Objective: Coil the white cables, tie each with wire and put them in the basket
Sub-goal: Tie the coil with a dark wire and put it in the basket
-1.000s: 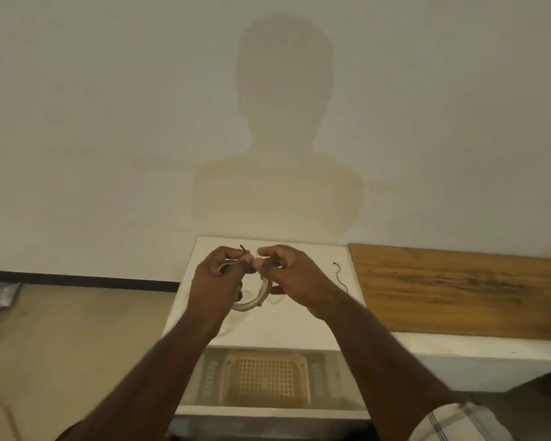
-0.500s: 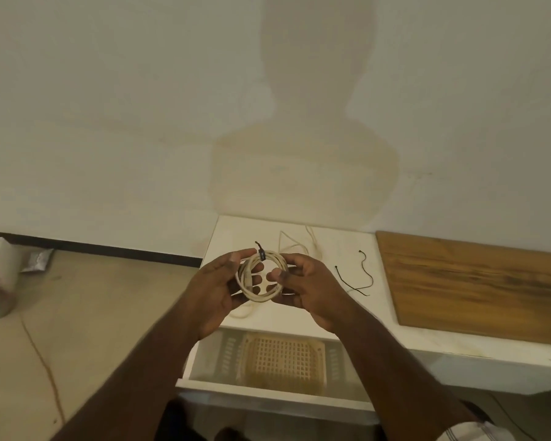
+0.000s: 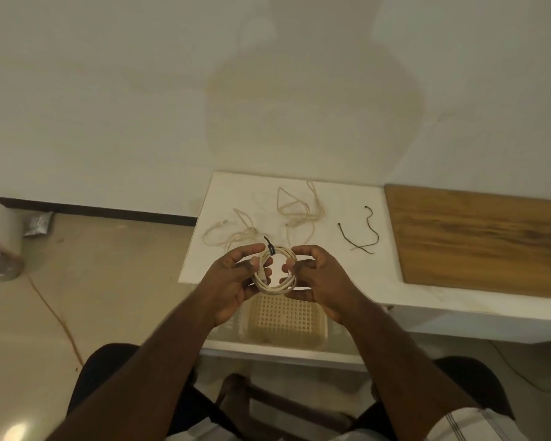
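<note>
**Coiled cable in both my hands, above the basket**

Item 1. Coiled white cable [image 3: 275, 271]: a round bundle of several loops, bound at its 12 o'clock point by a dark wire tie [image 3: 270, 247] whose short end sticks up. It is held in the air between my two hands, over the near edge of the white table [image 3: 236, 198] and just above the basket.

Item 2. My left hand [image 3: 233, 283]: grasping the coil at its 9 o'clock side, thumb and fingers curled round the loops.

Item 3. My right hand [image 3: 318, 281]: grasping the coil at its 3 o'clock side, fingertips pinching the strands, thumb under the bundle.

Item 4. Basket [image 3: 287, 316]: pale lattice plastic, sitting in the open compartment below the table top, at 6 o'clock from the coil. Partly hidden by my hands; I cannot tell what lies inside.

Item 5. Loose white cable [image 3: 233, 232]: uncoiled, sprawled on the table at 11 o'clock from the coil.

Item 6. Second loose white cable [image 3: 299, 208]: uncoiled, tangled in open loops on the table at 12 to 1 o'clock from the coil.

Item 7. Dark wires [image 3: 365, 237]: thin lengths crossing one another at their near ends, on the table at 2 o'clock from the coil, apart from the cables.

Item 8. Wooden board [image 3: 490, 243]: flat on the table, at 3 o'clock, just beside the dark wires.
</note>
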